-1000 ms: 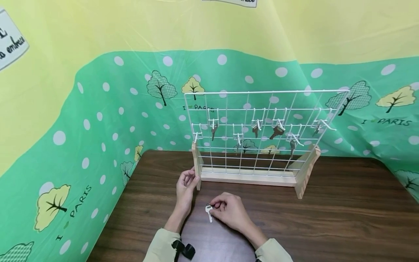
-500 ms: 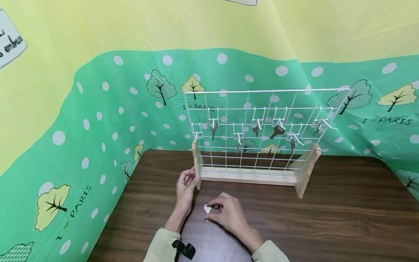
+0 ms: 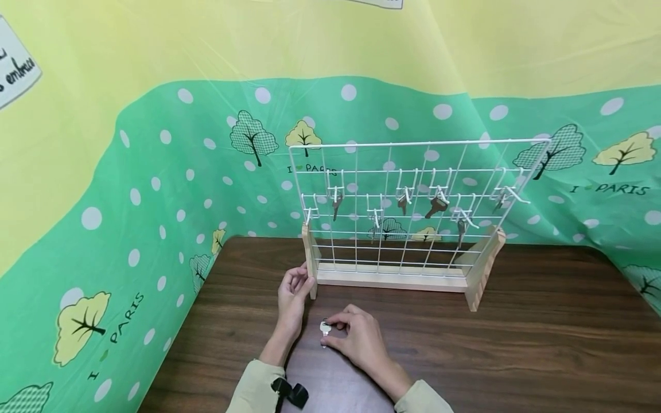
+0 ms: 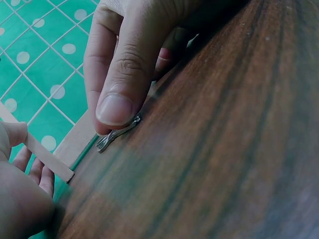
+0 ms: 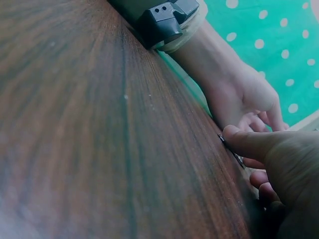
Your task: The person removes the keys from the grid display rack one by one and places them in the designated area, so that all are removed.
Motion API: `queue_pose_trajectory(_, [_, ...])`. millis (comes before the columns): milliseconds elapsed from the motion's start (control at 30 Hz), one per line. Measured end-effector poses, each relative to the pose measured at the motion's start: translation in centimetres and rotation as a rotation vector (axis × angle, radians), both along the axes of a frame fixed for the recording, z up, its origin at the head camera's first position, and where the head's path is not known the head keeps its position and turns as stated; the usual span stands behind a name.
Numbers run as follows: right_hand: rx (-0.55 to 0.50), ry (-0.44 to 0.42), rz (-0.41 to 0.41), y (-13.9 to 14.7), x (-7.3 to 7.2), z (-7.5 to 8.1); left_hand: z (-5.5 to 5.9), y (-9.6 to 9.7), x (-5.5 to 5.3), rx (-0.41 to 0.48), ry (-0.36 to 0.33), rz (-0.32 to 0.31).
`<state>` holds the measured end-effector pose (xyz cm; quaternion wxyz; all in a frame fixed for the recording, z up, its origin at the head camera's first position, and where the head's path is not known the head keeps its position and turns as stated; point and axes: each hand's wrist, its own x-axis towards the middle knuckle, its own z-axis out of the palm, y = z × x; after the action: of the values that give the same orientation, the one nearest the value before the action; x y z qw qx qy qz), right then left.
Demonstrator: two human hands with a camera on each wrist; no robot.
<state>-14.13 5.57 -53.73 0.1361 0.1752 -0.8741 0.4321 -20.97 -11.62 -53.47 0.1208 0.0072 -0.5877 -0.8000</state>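
Observation:
Low over the brown table, my right hand [image 3: 361, 341] holds a small silver key [image 3: 325, 328] with thumb and fingertips, its ring end towards the rack. In the left wrist view the key [image 4: 118, 133] sits at the table surface beneath the thumb; the right wrist view shows only a dark sliver of it. My left hand [image 3: 291, 298] grips the left wooden leg [image 3: 310, 261] of a white wire-grid rack [image 3: 423, 143], thumb in front. Its other fingers are partly hidden behind the leg. Several keys hang on the rack's hooks, among them a dark key [image 3: 438, 206] and a slim key [image 3: 337, 205].
The rack's right wooden leg [image 3: 485, 269] stands on the brown table [image 3: 558, 332]. Protruding white hooks [image 3: 467, 218] stick out towards me. A green and yellow patterned cloth [image 3: 170, 172] walls the back and left. A black camera [image 3: 291, 393] is strapped to my left wrist.
My right hand has shifted slightly left with the key, and its thumb has moved down towards the key's blade end. The left hand has stayed on the rack's leg.

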Motion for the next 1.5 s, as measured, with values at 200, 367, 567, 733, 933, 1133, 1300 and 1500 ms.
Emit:
queue_pose_trajectory(200, [-0.061,0.006,-0.002,0.0,-0.2,-0.2,0.0,0.0,0.0,-0.005,0.006,0.000])
queue_pose_trajectory(367, [-0.092,0.025,-0.010,-0.1,-0.2,-0.3,-0.1,0.0,-0.1,-0.004,0.006,-0.006])
queue_pose_trajectory(567, [-0.088,-0.007,-0.010,-0.2,-0.3,-0.3,-0.1,0.0,0.0,-0.009,0.014,-0.006])
queue_pose_trajectory(733, [-0.101,-0.057,-0.013,-0.1,-0.3,-0.1,-0.1,0.0,0.0,-0.012,0.007,-0.005])
queue_pose_trajectory(933, [-0.121,-0.080,-0.014,0.0,-0.3,0.1,-0.2,-0.1,0.0,-0.026,0.008,-0.004])
queue_pose_trajectory(1133, [-0.169,-0.064,-0.019,-0.1,-0.3,0.0,-0.3,-0.1,0.0,-0.049,0.010,-0.005])
queue_pose_trajectory(1300, [-0.260,-0.075,-0.008,0.0,-0.5,0.2,-0.2,-0.1,0.0,-0.059,0.007,0.003])
queue_pose_trajectory(1500, [-0.335,-0.086,-0.039,0.3,-0.7,1.3,-0.2,-0.1,0.0,-0.059,0.001,0.012])
